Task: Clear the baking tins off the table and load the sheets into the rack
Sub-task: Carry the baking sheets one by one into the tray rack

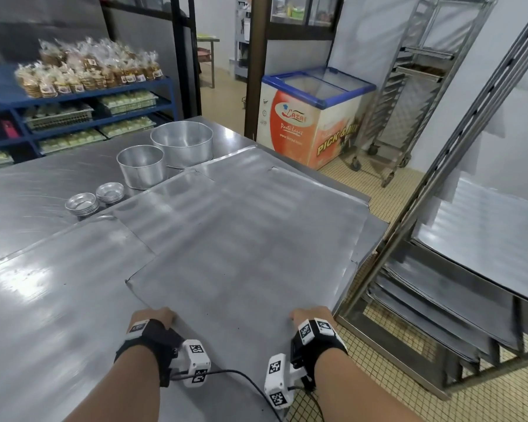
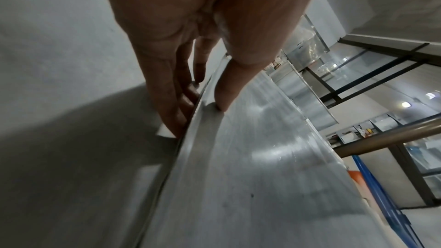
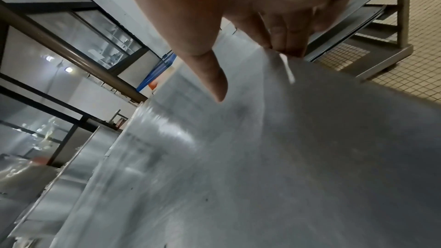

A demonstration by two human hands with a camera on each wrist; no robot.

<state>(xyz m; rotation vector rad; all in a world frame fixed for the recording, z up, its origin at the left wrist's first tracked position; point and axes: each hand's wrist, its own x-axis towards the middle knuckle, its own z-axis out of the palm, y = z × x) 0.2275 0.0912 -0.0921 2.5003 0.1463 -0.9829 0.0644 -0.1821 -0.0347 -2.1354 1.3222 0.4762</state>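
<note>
Steel runs everywhere at this bench: the long table (image 1: pixel 37 293) carries several flat baking sheets laid overlapping, and the top baking sheet (image 1: pixel 241 239) lies slantwise across the others with its near edge toward the person and its right side reaching past the table edge. To the right, on the tiled floor, stands the rack (image 1: pixel 433 208), with a sheet resting on a high runner and more stacked on the lower runners. A second, wheeled trolley rack (image 1: pixel 409 95) stands by the far wall, beside a chest freezer (image 1: pixel 311 117) with a blue-rimmed glass lid. Blue shelving (image 1: pixel 83 117) on the left is packed with bagged biscuits.

Behind the sheets sit two round cake tins, the large tin (image 1: pixel 182 143) touching or just beside the smaller tin (image 1: pixel 141 166), and in front of them two short stacks of tartlet tins (image 1: pixel 82 204), close together.

At the near edge, the left hand (image 1: pixel 153 318) pinches the top sheet, thumb (image 2: pixel 229 90) pressed on top and fingers (image 2: pixel 176 112) tucked beneath. The right hand (image 1: pixel 308 316) clamps the same edge near its right corner, fingers (image 3: pixel 286 44) curled under, thumb (image 3: pixel 214 82) stretched over the surface.
</note>
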